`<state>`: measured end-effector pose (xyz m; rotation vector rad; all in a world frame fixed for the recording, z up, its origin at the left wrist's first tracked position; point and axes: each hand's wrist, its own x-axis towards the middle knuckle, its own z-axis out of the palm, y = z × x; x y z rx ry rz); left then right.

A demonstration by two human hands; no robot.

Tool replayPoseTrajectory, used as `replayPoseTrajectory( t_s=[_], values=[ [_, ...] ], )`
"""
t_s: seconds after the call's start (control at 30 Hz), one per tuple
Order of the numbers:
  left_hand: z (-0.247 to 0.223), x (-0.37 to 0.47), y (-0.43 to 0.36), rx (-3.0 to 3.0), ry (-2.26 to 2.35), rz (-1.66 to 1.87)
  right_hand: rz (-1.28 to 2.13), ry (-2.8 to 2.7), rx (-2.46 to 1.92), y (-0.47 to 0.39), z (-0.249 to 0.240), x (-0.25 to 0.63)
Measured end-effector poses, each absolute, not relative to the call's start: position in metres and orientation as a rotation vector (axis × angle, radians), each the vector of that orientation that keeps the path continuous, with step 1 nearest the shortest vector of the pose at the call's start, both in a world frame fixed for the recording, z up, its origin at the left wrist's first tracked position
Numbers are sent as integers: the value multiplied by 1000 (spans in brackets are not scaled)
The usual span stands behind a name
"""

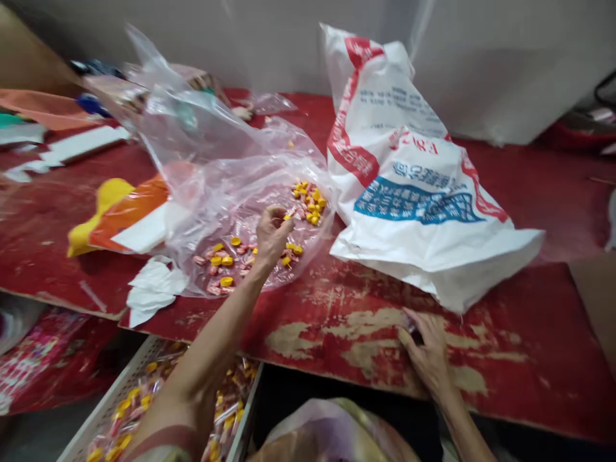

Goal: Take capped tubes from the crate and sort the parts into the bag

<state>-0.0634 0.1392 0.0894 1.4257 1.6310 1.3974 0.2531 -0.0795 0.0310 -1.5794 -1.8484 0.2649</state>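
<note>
My left hand (272, 236) is over a clear plastic bag (250, 221) spread on the table, its fingertips pinched on a small yellow-and-pink plastic piece (289, 215). Around it on the plastic lie several yellow caps (226, 282) and pink striped pieces, with a denser pile (310, 202) at the right. Near the table's front edge, my right hand (428, 350) rests with its fingers curled towards the thumb. Something small and shiny shows at its fingertips, too blurred to name.
A white printed sack (409, 192) stands right of the plastic bag. Below the table edge, a white crate (125, 378) holds many wrapped yellow-and-pink pieces. White tissue (156, 289) and an orange-and-yellow packet (120, 212) lie left on the red worn table (327, 333).
</note>
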Motion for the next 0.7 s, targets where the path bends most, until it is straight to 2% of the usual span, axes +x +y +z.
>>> replayPoseTrajectory(
  t_s=[0.13,0.27,0.47,0.7],
  values=[
    [97,-30,54,1227,1187,1215,474,-1966,-1518,-66,54,240],
    [88,11,-3,1017,970,1072,453,-2208,-1449,-60,66,232],
    [82,26,-24,883,967,1041,336,-2303,-1333,-63,70,227],
    [77,30,-39,826,977,1016,356,-2322,-1390,-64,73,223]
  ],
)
